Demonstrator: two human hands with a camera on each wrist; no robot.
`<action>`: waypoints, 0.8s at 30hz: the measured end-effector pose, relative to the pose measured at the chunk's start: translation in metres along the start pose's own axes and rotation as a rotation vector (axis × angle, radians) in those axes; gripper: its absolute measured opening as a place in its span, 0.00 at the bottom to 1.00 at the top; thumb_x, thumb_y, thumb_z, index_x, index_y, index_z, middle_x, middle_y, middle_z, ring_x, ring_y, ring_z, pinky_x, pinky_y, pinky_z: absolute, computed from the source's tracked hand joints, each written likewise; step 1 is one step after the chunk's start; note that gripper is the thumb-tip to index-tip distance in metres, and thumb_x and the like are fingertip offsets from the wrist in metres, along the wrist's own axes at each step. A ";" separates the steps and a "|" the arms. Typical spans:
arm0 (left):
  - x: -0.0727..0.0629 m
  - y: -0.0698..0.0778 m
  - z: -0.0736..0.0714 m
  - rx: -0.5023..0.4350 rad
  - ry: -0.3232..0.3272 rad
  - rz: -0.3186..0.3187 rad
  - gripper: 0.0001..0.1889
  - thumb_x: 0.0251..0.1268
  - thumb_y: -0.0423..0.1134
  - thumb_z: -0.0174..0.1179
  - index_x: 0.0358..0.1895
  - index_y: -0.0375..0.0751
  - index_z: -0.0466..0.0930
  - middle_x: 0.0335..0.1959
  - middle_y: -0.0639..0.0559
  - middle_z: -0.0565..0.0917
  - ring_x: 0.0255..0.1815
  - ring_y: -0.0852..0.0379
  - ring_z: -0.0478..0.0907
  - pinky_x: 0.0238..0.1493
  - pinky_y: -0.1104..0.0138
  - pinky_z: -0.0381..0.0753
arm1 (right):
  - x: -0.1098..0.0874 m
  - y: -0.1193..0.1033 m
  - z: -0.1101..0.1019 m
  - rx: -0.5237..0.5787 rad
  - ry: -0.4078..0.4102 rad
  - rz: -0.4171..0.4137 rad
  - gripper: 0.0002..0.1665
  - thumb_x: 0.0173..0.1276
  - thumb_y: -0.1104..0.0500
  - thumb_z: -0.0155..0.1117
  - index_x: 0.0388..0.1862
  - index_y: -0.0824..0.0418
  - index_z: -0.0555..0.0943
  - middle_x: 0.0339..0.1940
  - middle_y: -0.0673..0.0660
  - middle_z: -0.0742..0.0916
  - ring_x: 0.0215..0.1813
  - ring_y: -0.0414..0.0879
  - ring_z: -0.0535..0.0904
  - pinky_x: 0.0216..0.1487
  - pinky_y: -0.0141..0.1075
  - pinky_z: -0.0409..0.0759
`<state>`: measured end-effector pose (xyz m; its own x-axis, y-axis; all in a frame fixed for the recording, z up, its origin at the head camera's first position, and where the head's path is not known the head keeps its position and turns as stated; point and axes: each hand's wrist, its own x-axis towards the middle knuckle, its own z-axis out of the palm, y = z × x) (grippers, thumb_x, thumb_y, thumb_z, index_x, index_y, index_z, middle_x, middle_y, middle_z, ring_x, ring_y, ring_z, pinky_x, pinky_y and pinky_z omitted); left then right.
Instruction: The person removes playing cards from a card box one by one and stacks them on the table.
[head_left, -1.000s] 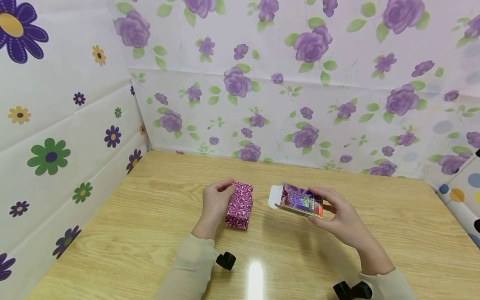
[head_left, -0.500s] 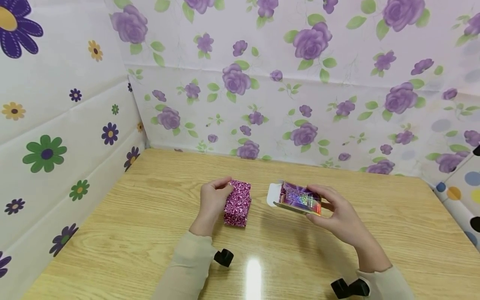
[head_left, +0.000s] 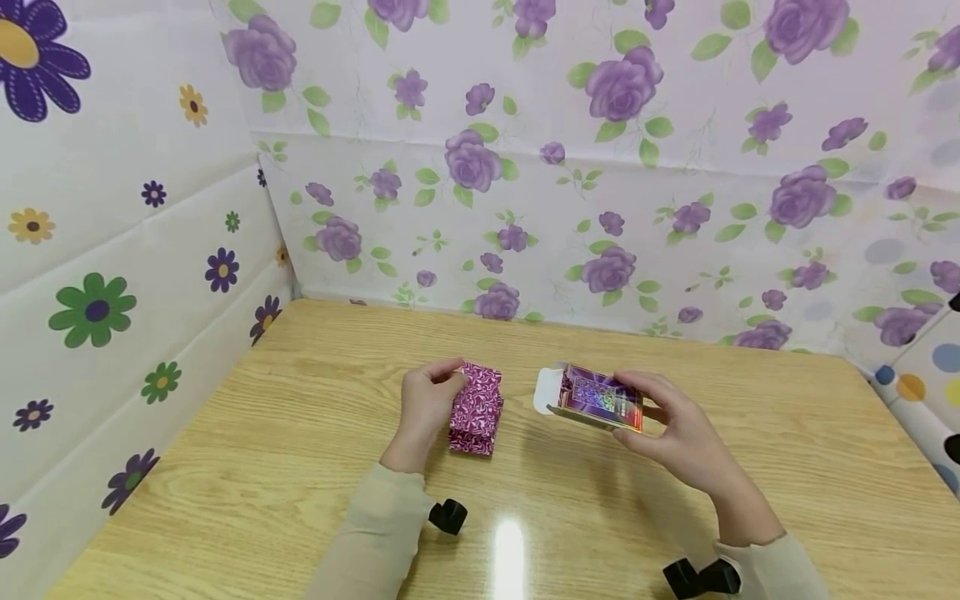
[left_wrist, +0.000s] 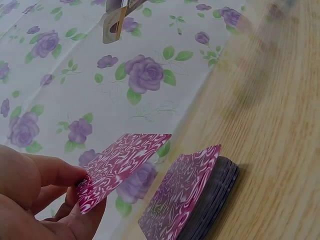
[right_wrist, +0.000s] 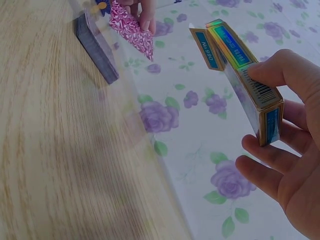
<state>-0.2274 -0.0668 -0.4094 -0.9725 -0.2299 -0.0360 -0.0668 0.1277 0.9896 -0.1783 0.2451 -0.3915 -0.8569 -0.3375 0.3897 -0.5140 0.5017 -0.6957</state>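
My left hand (head_left: 427, 408) pinches a playing card (left_wrist: 120, 167) with a magenta and white swirl back between thumb and fingers. It is held tilted, raised above a stack of matching cards (left_wrist: 210, 200) on the table, and apart from it. Whether more than one card is in the pinch I cannot tell. To the right, my right hand (head_left: 686, 442) grips a shiny purple and gold card box (head_left: 600, 398) by its right end, above the table. The box's white-lined end flap (head_left: 548, 391) stands open toward the cards. A barcode side of the box (right_wrist: 245, 70) shows in the right wrist view.
The wooden table (head_left: 300, 500) carries the card stack. A floral sheet (head_left: 555, 208) rises behind the table, and another flower-patterned sheet (head_left: 165, 250) stands along the left. A dotted covering (head_left: 926, 375) borders the right edge.
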 end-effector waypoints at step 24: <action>-0.003 -0.002 0.001 0.173 0.002 0.043 0.13 0.58 0.29 0.61 0.48 0.35 0.83 0.33 0.45 0.81 0.31 0.58 0.74 0.28 0.73 0.73 | 0.001 -0.002 -0.002 -0.002 -0.024 0.029 0.38 0.57 0.64 0.71 0.67 0.59 0.69 0.62 0.54 0.76 0.59 0.28 0.68 0.53 0.19 0.72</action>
<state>-0.2250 -0.0658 -0.4117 -0.9750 -0.2223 0.0063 -0.0627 0.3019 0.9513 -0.1784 0.2454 -0.3890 -0.8704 -0.3413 0.3548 -0.4888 0.5129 -0.7057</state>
